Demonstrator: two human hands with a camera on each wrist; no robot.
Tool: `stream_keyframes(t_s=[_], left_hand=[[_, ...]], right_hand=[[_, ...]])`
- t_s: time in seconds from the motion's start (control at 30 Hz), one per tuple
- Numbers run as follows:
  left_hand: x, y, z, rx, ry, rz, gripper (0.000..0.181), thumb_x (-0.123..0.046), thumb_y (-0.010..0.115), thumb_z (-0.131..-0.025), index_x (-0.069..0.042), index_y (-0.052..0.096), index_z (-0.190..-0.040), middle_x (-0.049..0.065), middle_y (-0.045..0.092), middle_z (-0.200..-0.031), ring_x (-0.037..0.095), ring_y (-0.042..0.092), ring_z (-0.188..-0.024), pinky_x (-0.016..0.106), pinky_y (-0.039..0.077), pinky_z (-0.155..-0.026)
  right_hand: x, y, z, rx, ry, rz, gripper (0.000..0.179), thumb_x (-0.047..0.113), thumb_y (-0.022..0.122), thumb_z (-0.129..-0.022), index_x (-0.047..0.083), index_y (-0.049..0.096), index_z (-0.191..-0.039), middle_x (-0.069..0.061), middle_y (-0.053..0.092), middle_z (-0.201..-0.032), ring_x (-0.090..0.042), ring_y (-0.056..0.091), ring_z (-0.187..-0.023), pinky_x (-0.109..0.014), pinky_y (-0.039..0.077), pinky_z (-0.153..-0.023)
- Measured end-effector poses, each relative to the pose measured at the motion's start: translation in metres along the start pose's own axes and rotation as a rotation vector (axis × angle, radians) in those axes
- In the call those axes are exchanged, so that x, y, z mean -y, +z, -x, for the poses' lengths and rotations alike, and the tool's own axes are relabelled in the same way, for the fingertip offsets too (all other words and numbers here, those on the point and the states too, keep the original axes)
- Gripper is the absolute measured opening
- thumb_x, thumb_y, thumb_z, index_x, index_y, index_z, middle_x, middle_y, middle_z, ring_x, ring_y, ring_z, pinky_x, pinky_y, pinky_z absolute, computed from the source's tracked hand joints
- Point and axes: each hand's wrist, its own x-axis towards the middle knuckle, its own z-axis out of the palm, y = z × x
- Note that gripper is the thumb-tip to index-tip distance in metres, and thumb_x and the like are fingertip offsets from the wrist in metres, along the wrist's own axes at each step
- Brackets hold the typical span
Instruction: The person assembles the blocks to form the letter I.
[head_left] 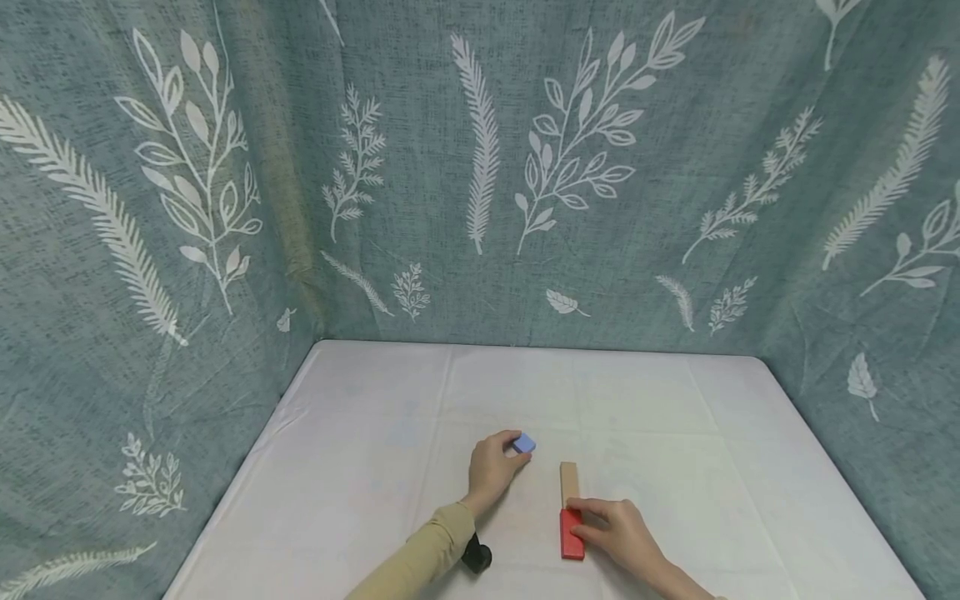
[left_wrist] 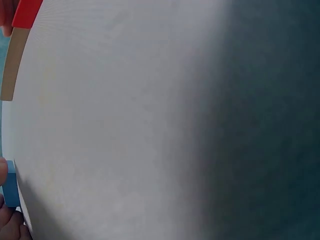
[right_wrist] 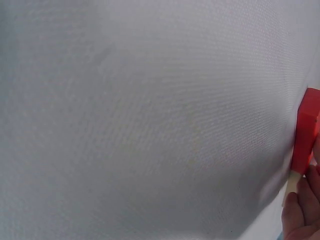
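My left hand pinches a small blue block between thumb and fingers, near the middle of the white table. In the left wrist view the blue block shows at the lower left edge, close over the cloth. To the right, a long red block lies end to end with a plain wooden block, forming a straight line. My right hand holds the red block from its right side, thumb on it and index finger by the joint. The right wrist view shows fingers along these blocks.
White cloth covers the table. Blue-green curtains with white leaf prints hang behind it and along both sides. A black object shows beside the left sleeve.
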Motion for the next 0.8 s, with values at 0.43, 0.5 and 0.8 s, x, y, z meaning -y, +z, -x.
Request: stream_keyframes(t_s=[0.43, 0.5, 0.8], left_hand=[[0.0024, -0.0014, 0.0003, -0.035, 0.029, 0.024, 0.032, -0.010, 0.078, -0.075, -0.002, 0.071, -0.105, 0.013, 0.072, -0.106, 0.029, 0.067, -0.102, 0.041, 0.056, -0.088], [0.0028, -0.0018, 0.0001, -0.034, 0.023, 0.037, 0.032, -0.010, 0.078, -0.074, -0.002, 0.071, -0.105, 0.014, 0.072, -0.106, 0.029, 0.068, -0.101, 0.041, 0.056, -0.088], [0.0024, -0.0072, -0.0001, 0.008, -0.031, 0.123, 0.032, -0.007, 0.077, -0.075, -0.002, 0.070, -0.106, 0.017, 0.070, -0.110, 0.030, 0.068, -0.102, 0.039, 0.056, -0.087]], right_hand=[[0.0004, 0.0015, -0.0003, -0.013, -0.003, 0.012, 0.033, 0.016, 0.076, -0.078, 0.006, 0.072, -0.108, -0.003, 0.073, -0.107, -0.020, 0.068, -0.103, -0.032, 0.058, -0.083], [0.0004, 0.0015, -0.0001, -0.017, -0.008, 0.012, 0.033, 0.016, 0.077, -0.077, 0.005, 0.072, -0.108, -0.003, 0.073, -0.107, -0.020, 0.068, -0.103, -0.031, 0.058, -0.083], [-0.0003, 0.0014, 0.0007, -0.011, -0.009, -0.005, 0.033, 0.016, 0.076, -0.078, 0.005, 0.071, -0.109, -0.004, 0.073, -0.107, -0.020, 0.068, -0.103, -0.031, 0.058, -0.083]])
